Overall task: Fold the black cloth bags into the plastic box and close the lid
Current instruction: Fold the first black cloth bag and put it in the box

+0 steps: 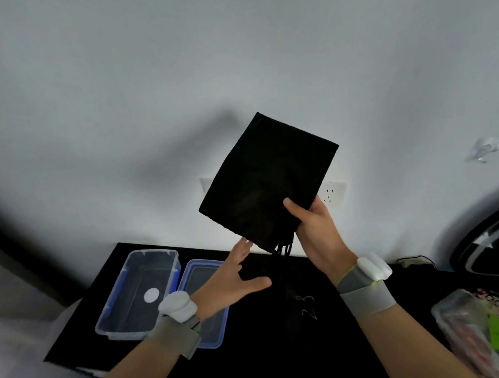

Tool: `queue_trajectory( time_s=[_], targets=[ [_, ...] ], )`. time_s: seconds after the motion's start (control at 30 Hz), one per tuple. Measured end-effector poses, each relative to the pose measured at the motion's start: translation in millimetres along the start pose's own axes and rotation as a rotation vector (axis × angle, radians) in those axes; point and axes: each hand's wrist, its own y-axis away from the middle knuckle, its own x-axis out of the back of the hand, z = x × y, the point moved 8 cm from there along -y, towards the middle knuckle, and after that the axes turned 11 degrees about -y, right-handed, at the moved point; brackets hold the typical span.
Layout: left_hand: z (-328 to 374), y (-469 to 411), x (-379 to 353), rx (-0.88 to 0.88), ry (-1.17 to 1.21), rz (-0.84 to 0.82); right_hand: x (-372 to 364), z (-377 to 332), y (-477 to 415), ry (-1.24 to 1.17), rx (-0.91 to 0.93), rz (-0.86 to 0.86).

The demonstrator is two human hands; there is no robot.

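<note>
A flat black cloth bag point(266, 176) is held up in the air in front of the white wall, its drawstrings dangling from the lower corner. My right hand point(317, 232) grips that lower corner, thumb on the front. My left hand point(235, 279) is spread below the bag with straight fingers, its fingertips near the bag's bottom edge, holding nothing. On the black mat point(267, 332), at the left, stands the clear plastic box point(136, 292) with blue clips, uncovered. Its blue-rimmed lid point(202, 271) lies beside it, partly hidden by my left wrist.
More dark cloth with pale cords point(305, 306) lies on the mat under my hands. A wall socket point(334, 192) sits behind the bag. At the lower right are a plastic packet with a green label point(493, 333) and a dark curved object point(497, 245).
</note>
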Motion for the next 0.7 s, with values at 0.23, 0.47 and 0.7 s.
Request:
queue_trajectory(
  time_s=[0.23,0.47,0.7],
  targets=[
    [33,0,64,-0.23,-0.041,0.309,-103,25,8,-0.192,-0.051,-0.022],
    [4,3,96,-0.182,-0.119,0.27,-147,36,17,-0.224,-0.13,-0.001],
    [-41,13,128,-0.065,-0.214,0.236,-151,49,27,-0.25,-0.225,0.048]
  ],
)
